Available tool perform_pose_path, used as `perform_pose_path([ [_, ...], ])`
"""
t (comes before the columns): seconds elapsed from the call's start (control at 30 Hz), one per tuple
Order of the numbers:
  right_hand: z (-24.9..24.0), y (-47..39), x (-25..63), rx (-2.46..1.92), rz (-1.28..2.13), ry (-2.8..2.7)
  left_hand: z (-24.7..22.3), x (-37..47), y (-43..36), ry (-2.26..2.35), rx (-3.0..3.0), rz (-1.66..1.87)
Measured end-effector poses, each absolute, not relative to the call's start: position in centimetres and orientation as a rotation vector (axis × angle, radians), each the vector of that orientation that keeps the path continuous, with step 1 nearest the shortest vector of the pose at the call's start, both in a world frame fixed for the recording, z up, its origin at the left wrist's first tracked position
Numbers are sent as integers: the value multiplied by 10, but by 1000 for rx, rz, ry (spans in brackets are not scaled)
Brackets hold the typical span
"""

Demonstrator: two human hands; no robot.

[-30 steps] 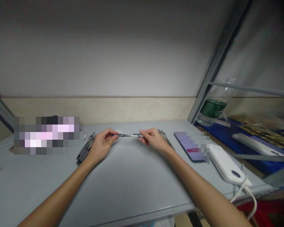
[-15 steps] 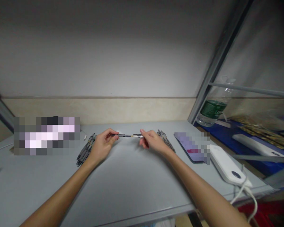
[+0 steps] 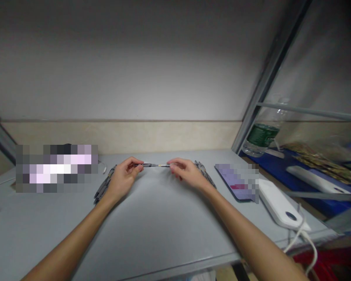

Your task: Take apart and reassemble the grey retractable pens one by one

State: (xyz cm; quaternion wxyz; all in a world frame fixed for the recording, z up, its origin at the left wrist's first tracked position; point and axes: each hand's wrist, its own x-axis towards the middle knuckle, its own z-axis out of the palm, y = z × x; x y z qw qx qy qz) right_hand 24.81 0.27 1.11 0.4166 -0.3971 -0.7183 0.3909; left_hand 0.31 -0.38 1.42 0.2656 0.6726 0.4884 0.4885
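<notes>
A thin dark and silver pen spans the gap between my two hands, above the grey table. My left hand pinches its left end, a thicker dark part. At its right end, the fingertips of my right hand are closed around the slim part. Several dark pens lie in a pile beside my left wrist. Another pile of dark pens lies behind my right hand, partly covered by it.
A phone and a white power bank with a cable lie at the right. A water bottle stands beyond the metal frame. A blurred-out object is at the back left.
My right hand's fingers have come round onto the pen's right end, with the thumb lowered. My left hand has moved slightly left. The dark part seen near my right hand earlier no longer shows.
</notes>
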Motion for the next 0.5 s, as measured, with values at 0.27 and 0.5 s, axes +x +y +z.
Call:
perform_pose_path([
  [0.27,12,-3,242,-1043,901,-1779,8,0,1,1245,1700,1338],
  [0.5,-2,3,236,-883,1759,-1349,9,0,-6,1399,2034,1344],
])
